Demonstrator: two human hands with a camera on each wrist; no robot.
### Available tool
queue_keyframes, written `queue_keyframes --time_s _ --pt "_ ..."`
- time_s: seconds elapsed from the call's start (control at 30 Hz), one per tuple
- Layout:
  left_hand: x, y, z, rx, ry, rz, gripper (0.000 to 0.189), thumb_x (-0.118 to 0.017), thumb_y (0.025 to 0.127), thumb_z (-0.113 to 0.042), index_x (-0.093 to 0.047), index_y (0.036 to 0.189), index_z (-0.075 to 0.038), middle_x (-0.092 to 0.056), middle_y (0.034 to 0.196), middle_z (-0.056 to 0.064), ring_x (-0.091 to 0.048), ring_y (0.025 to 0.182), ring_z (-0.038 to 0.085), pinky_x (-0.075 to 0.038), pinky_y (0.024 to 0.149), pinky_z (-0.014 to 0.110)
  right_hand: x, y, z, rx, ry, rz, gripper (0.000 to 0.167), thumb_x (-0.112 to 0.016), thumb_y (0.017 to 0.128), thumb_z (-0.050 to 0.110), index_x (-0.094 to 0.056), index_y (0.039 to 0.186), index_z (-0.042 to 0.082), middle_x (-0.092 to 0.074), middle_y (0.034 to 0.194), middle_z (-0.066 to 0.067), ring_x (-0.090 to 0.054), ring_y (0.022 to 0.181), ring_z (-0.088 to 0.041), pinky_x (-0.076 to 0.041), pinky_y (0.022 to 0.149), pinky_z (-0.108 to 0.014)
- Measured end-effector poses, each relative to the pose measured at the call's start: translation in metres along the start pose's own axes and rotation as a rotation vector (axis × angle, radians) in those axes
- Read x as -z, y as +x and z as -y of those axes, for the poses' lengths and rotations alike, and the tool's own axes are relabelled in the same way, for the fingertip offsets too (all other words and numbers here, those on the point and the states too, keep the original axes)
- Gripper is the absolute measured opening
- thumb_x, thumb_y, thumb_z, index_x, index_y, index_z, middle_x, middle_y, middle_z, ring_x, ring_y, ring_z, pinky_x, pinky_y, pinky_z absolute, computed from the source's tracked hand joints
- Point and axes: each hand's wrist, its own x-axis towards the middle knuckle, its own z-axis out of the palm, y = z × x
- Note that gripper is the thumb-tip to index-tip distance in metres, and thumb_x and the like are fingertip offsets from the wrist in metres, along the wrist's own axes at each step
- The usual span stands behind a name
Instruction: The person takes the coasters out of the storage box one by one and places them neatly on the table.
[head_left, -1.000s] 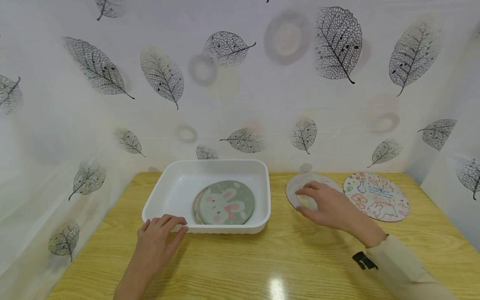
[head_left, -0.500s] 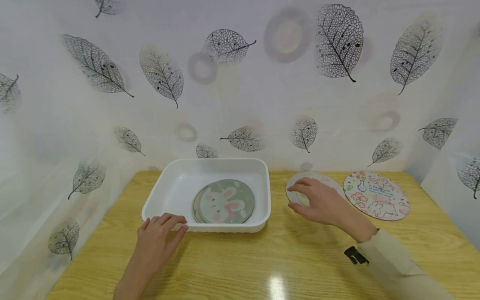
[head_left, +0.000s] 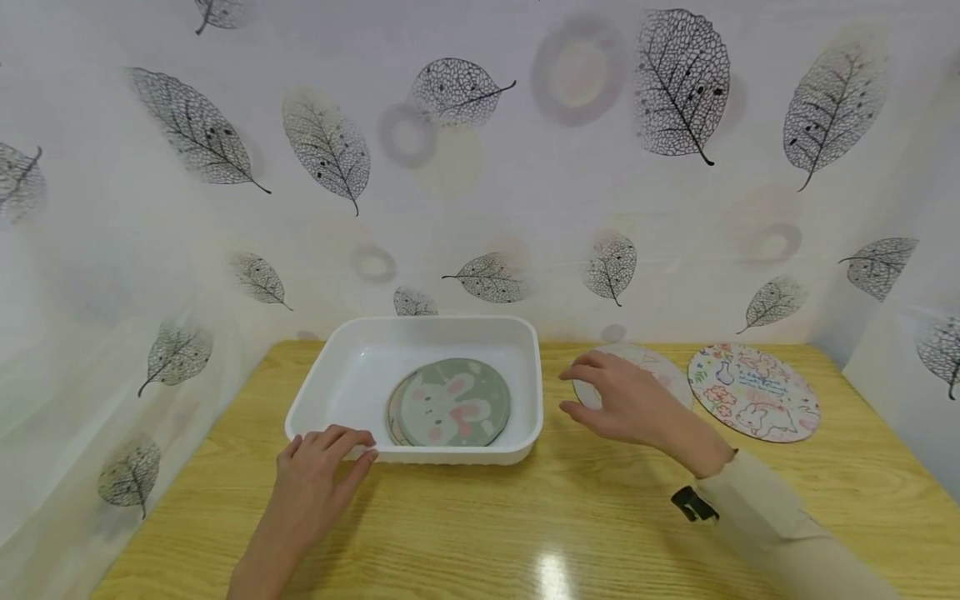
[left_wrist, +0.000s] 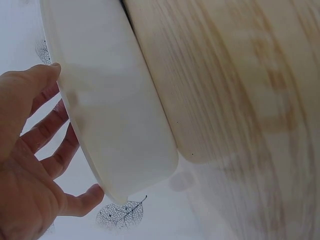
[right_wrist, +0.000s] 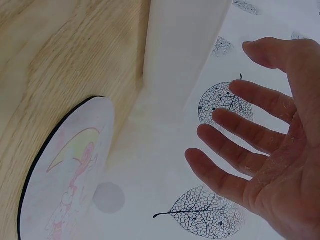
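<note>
My left hand [head_left: 318, 475] holds the front left rim of a white plastic tray [head_left: 450, 455]; in the left wrist view its thumb lies on the outer wall while the fingers reach behind the rim. Inside the tray is a round green mat [head_left: 453, 408] with a white rabbit, overlapping a beige round mat [head_left: 393, 417]. Fingers apart and holding nothing, my right hand [head_left: 630, 404] hovers by a pale round mat [head_left: 667, 371] and partly hides it in the head view. The right wrist view shows this mat's pink-and-yellow print [right_wrist: 75, 150] and dark edge.
To the right of the pale mat lies a flowered round mat [head_left: 753, 392] with rabbits. A leaf-printed curtain [head_left: 480, 200] hangs right behind the wooden table [head_left: 480, 533] and down both sides.
My right hand has moved left across the pale mat towards the tray, uncovering more of the mat's right side. The left hand, tray and mats have stayed in place.
</note>
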Motion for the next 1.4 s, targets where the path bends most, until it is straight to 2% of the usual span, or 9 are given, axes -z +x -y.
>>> queue_keyframes --time_s 0.17,0.4,0.7,1.0,1.2,1.4 --pt "-0.001 0.001 0.001 -0.006 0.007 -0.008 0.017 -0.084 0.085 -0.020 -0.073 0.098 -0.023 -0.074 0.100 -0.007 -0.070 0.093 0.030 -0.047 0.085 0.077 0.000 0.006 0.004 0.024 0.013 0.004 0.034 -0.074 0.092 0.033 -0.074 0.120 0.013 -0.070 0.121 -0.011 -0.069 0.107 -0.031 -0.059 0.086 -0.050" --pt "0.001 0.001 0.000 -0.011 0.006 -0.013 0.018 -0.084 0.084 -0.019 -0.073 0.097 -0.023 -0.074 0.099 -0.007 -0.069 0.092 0.029 -0.048 0.085 0.076 -0.004 0.016 0.010 0.087 0.042 -0.043 0.034 -0.077 0.090 0.031 -0.075 0.117 0.011 -0.072 0.115 -0.008 -0.070 0.099 -0.024 -0.060 0.079 -0.042" --pt "0.003 0.001 0.000 0.018 0.010 0.018 0.017 -0.084 0.085 -0.021 -0.074 0.098 -0.024 -0.074 0.100 -0.008 -0.069 0.094 0.030 -0.047 0.086 0.077 -0.007 0.027 0.019 0.086 0.077 -0.027 0.032 -0.077 0.090 0.031 -0.075 0.116 0.012 -0.071 0.114 -0.006 -0.069 0.098 -0.021 -0.059 0.081 -0.039" --pt "0.006 -0.004 0.010 0.001 0.020 -0.019 0.020 -0.086 0.081 -0.019 -0.074 0.096 -0.022 -0.074 0.097 -0.007 -0.069 0.089 0.028 -0.048 0.083 0.076 -0.012 0.033 0.024 0.099 0.081 -0.023 0.030 -0.077 0.090 0.028 -0.075 0.115 0.011 -0.070 0.113 -0.006 -0.068 0.096 -0.022 -0.058 0.080 -0.039" --pt "0.011 -0.008 0.019 0.011 0.011 -0.025 0.022 -0.087 0.079 -0.016 -0.074 0.096 -0.023 -0.074 0.097 -0.009 -0.069 0.088 0.028 -0.048 0.081 0.076 -0.015 0.039 0.027 0.111 0.087 -0.018 0.031 -0.079 0.089 0.029 -0.076 0.114 0.010 -0.071 0.112 -0.006 -0.069 0.097 -0.022 -0.059 0.081 -0.038" --pt "0.015 -0.012 0.030 -0.007 0.000 -0.057 0.024 -0.087 0.077 -0.013 -0.074 0.095 -0.022 -0.073 0.095 -0.009 -0.067 0.083 0.027 -0.051 0.076 0.064 -0.018 0.045 0.031 0.139 0.104 -0.013 0.030 -0.078 0.089 0.028 -0.076 0.112 0.009 -0.071 0.111 -0.007 -0.069 0.096 -0.022 -0.060 0.080 -0.039"
